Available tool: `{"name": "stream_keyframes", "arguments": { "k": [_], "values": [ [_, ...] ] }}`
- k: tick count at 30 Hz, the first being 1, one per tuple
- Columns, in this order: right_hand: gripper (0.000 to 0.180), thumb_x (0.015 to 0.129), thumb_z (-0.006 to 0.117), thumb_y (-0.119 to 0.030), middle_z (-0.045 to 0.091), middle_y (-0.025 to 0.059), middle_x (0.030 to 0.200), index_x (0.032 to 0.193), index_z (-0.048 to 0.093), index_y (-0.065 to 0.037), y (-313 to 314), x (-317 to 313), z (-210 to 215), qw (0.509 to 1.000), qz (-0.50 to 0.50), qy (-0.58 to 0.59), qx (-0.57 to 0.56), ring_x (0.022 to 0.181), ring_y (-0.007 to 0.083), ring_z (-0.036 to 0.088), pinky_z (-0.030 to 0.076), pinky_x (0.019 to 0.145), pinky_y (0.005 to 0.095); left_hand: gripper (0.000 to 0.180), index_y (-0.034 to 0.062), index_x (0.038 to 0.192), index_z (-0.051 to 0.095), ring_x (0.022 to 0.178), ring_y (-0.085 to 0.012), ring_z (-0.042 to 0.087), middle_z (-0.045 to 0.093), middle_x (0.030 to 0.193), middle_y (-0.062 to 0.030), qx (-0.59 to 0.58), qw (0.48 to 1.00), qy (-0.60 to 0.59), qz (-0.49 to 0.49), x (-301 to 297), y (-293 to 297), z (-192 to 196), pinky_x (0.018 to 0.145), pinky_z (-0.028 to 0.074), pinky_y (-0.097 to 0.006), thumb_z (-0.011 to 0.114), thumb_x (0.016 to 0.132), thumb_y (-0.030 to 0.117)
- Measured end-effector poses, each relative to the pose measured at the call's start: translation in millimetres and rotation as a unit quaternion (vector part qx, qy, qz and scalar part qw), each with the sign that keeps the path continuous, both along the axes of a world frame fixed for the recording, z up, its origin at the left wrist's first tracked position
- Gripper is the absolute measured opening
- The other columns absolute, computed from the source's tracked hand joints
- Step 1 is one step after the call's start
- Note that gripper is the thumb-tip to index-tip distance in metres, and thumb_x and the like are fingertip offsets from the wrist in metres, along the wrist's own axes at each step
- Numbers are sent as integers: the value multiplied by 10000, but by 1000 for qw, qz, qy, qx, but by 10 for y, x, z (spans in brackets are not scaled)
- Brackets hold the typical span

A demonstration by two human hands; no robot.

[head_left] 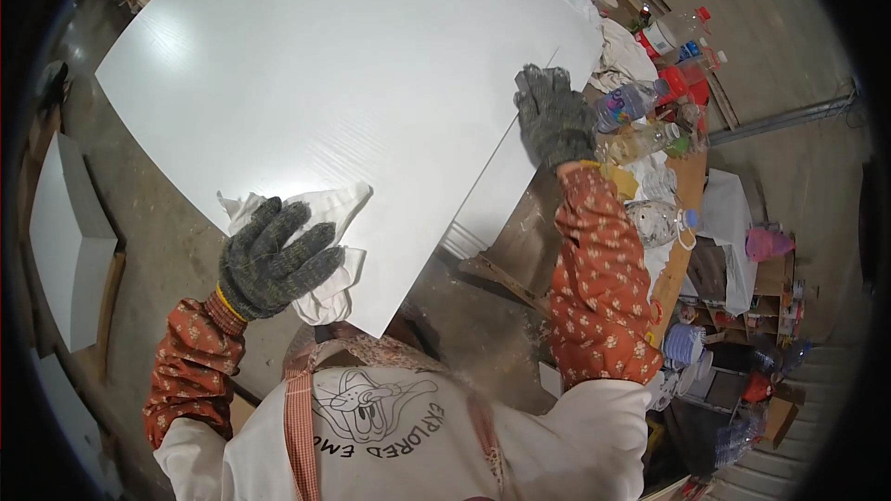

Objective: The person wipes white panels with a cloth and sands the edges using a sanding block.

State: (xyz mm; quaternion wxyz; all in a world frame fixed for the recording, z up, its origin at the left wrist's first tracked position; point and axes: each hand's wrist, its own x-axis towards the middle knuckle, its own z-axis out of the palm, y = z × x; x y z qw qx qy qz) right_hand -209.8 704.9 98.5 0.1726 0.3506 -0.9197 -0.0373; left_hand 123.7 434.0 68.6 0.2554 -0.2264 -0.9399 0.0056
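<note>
A large white panel (343, 93) with a smooth, glossy face fills the upper middle, one corner pointing toward my body. My left hand (278, 255), in a dark grey knit glove, presses on a bunched white cloth (339, 209) at the panel's near left edge. Its fingers bend over the cloth, and the thumb is hidden. On the panel's right edge rests my right hand (555, 116), gloved alike, fingers stretched out and nothing seen in them. Part of another white surface (501, 195) shows below that edge. Floral red-brown sleeves cover both forearms.
Right of the panel, a wooden bench (691, 195) carries several plastic bottles (626, 107), crumpled white cloth (624, 56) and a clear jug (657, 223). Stacked bowls (684, 343) stand lower right. More white panels (70, 232) sit at the left on wooden supports.
</note>
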Motion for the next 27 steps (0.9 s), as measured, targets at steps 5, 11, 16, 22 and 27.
{"name": "stream_keyframes", "arguments": {
  "k": [5,11,16,22,27],
  "values": [
    [431,922,569,-402,492,184,1342,1318,528,-235,-105,1168,-23,990,94,-67,77,1056,301,582,522,775,516,317,228,1145,658,1237,-329,534,596,1304,-50,10,1000,-14,14,107,-61,-72,1033,425,-554,647,829,203],
    [311,962,467,-376,572,133,1183,1227,563,-245,3,373,-171,998,67,11,7,889,313,625,517,675,499,379,243,1232,600,1275,-301,495,534,1368,-18,-7,1000,-10,12,114,-52,-28,1003,468,-521,653,856,225],
    [418,984,421,-364,488,149,1393,1359,496,-196,-148,-673,-39,995,-94,-43,12,1172,354,554,465,969,470,343,249,1170,639,1267,-299,497,535,1363,-13,-20,1000,-1,11,41,-48,-54,1001,470,-517,685,831,239],
    [300,940,508,-320,584,142,1149,1198,575,-183,103,287,-476,991,59,114,-26,800,324,622,524,654,477,329,229,1148,654,1227,-320,545,597,1304,-32,2,1000,15,-6,21,-30,-14,1047,420,-545,686,821,217],
    [280,831,629,-259,565,105,1236,1109,653,-233,24,1469,-4,977,204,6,-67,978,289,575,528,748,434,362,240,1216,610,1263,-324,515,561,1349,-34,-2,1000,-11,4,37,-48,-55,1074,395,-538,662,858,217]
  ]
}}
